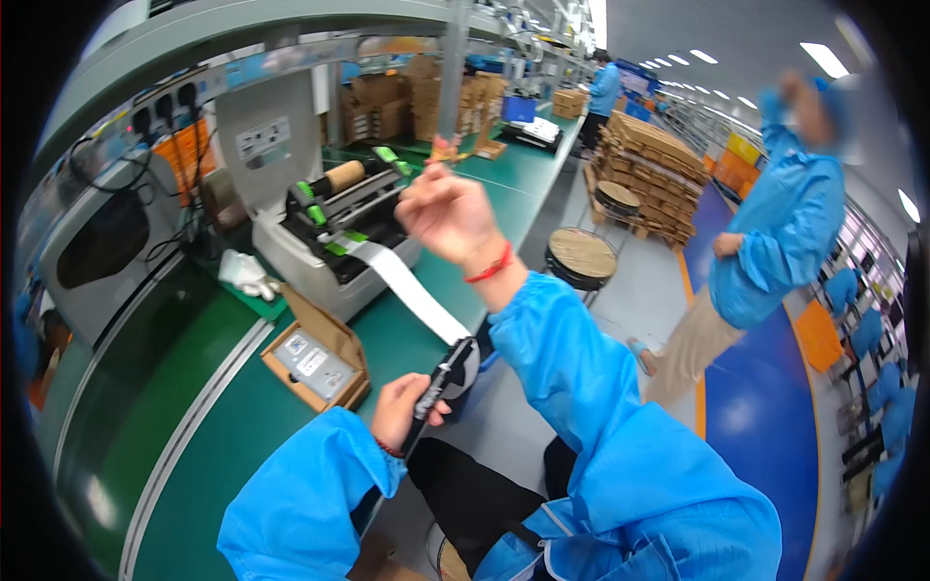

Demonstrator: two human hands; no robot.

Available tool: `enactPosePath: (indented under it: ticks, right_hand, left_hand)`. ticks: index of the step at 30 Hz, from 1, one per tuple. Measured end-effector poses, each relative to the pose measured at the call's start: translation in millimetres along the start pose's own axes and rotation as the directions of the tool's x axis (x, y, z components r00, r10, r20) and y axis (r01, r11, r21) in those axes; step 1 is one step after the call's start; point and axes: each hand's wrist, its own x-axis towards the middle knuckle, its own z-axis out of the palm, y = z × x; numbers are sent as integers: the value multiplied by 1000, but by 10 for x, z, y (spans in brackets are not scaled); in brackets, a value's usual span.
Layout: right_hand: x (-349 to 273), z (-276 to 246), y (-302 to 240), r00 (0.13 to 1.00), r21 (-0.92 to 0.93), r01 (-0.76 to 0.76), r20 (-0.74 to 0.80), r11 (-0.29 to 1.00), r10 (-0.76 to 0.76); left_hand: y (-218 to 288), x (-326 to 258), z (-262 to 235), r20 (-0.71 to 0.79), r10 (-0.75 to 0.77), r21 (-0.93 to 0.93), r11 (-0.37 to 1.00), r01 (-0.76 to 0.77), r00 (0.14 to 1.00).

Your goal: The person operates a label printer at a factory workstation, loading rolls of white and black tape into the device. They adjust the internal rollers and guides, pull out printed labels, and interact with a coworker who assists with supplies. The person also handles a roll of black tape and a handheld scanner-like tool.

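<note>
By the counter's [231,441] right edge, our left hand [395,411] wraps its fingers round a marker [438,385]; our right hand [450,215] curls narrow fingers near the printer [334,208], contents unclear.

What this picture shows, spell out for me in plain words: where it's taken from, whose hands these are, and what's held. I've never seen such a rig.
There is no robot here. A person wears two wide fisheye cameras side by side on the head; this view comes from the left one, looking down, so straight edges bend. Both bare hands belong to the wearer. The left hand grips a black pen-shaped thing. The right hand is raised; whether it holds anything is unclear. On the green bench stand an open printer, with a white strip running out, and an open cardboard box holding a grey device.
</note>
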Motion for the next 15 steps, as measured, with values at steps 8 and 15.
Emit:
enactPosePath:
  ticks: [8,15]
  right_hand:
    - [-440,401,685,936,-876,-79,100,476,338]
    - [-1424,-47,558,850,-702,493,262,-514,456]
  left_hand:
    - [-97,65,-105,-46,60,-23,998,-62,997]
    - [-181,155,-97,95,93,12,995,-95,991]
